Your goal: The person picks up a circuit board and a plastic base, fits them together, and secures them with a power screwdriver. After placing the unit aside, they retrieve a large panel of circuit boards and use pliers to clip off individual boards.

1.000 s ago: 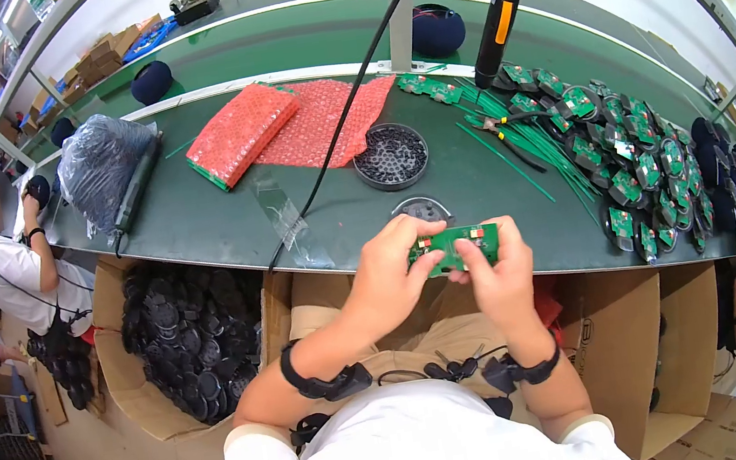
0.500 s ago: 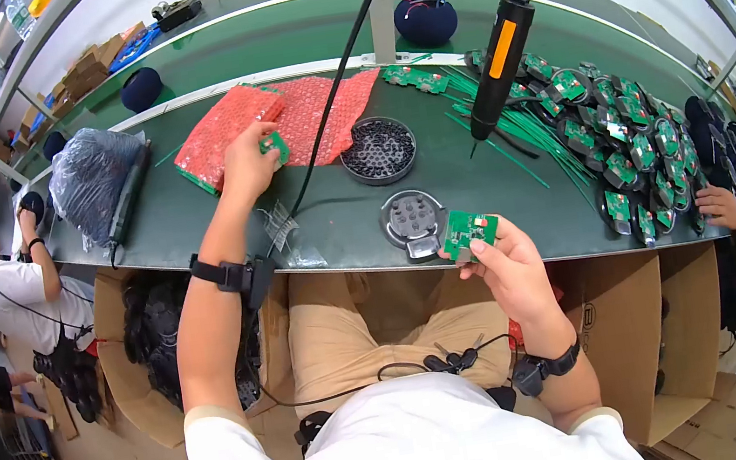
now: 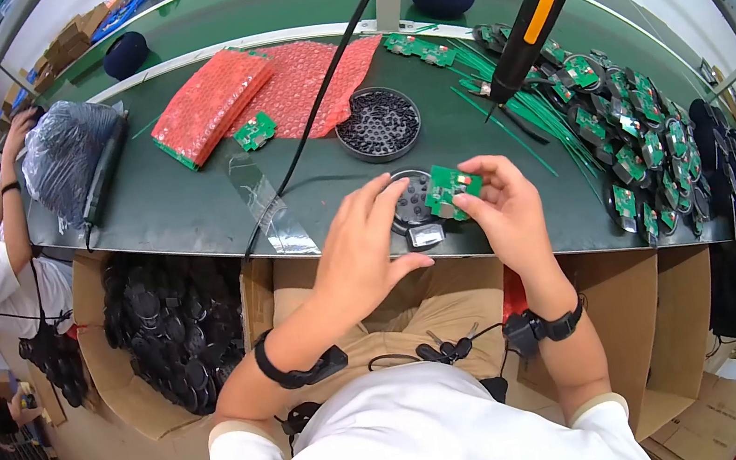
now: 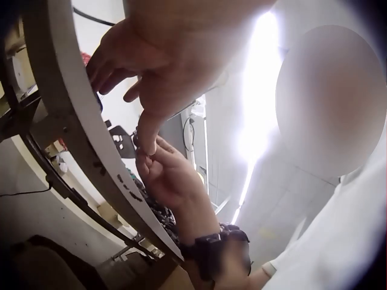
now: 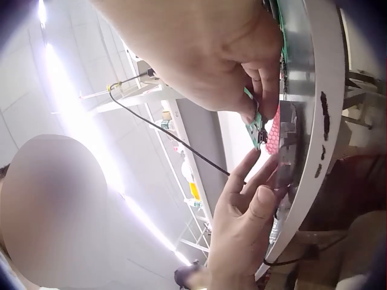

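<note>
Quick update: half a second ago our left hand (image 3: 356, 246) was over at the red bubble-wrap bundle (image 3: 214, 106) with a small green circuit board (image 3: 255, 132); now that board lies left of the shallow round dish of little black parts (image 3: 384, 156), near the wrap, and the hand's on the near side of the dish, fingers spread, holding nothing. Our right hand (image 3: 511, 210) pinches a second green circuit board (image 3: 452, 188) on the dish's near side, by a round black plastic housing (image 3: 409, 198). We reckon that frees both hands for this one board. Roomiest stretch of the dark green counter (image 3: 186, 208) is left of the dish, minus a dangling black cord (image 3: 315, 117). Right of the dish, a hanging black-and-orange screwdriver (image 3: 518, 58) and a heap of board-topped black discs (image 3: 649, 153) crowd us. Front edge is close, so a slipped board could go over.
</note>
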